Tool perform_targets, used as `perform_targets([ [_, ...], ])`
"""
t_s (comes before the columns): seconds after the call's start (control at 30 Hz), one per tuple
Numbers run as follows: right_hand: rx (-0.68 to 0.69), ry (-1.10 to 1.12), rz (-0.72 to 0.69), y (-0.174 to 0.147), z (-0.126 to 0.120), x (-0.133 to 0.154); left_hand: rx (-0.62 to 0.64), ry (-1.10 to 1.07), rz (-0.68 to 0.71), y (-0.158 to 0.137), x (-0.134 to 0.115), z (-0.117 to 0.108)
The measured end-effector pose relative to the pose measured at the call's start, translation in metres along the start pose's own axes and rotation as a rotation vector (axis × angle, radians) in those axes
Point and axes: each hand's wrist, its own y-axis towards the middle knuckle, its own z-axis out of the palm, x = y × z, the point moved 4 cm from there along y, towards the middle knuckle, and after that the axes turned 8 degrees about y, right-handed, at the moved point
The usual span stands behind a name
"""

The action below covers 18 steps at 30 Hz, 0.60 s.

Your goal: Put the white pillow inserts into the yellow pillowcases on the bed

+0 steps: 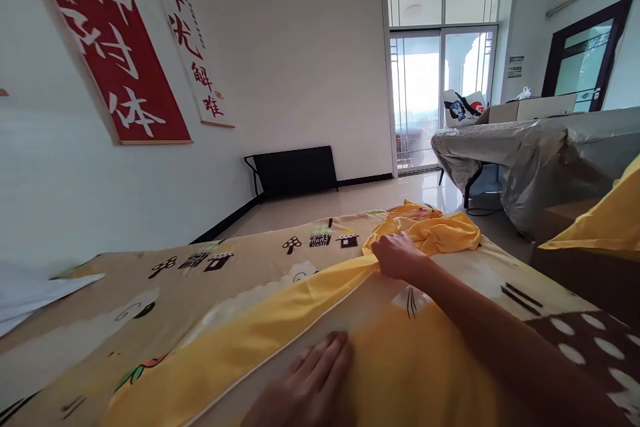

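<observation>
Yellow cloth (300, 300) with a thin white edge lies across a bed-like surface covered by a beige printed sheet (260, 260). My right hand (397, 255) is closed in a fist around a gathered part of this cloth, at its far end. Beyond the fist, more of the yellow fabric lies bunched in folds. My left hand (307, 380), blurred by motion, rests low in the view with fingers stretched out. It is over a pale strip beside the white edge. Whether it presses on the fabric I cannot tell.
White fabric (45, 297) lies at the left edge. A plastic-covered table (485, 140) with a box (535, 109) and a bag stands at the right. Yellow fabric (607, 217) juts in there. A folded black panel (295, 170) leans against the wall.
</observation>
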Motion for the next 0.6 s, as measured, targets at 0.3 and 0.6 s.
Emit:
perform_targets([
  [0.3,-0.260,0.076,0.231,-0.012,0.034,-0.050,0.460,-0.711,-0.192,0.134,0.012,0.097],
  [0.6,-0.155,0.185,0.390,-0.013,0.057,-0.081,0.536,-0.692,-0.178,0.144,-0.009,0.109],
])
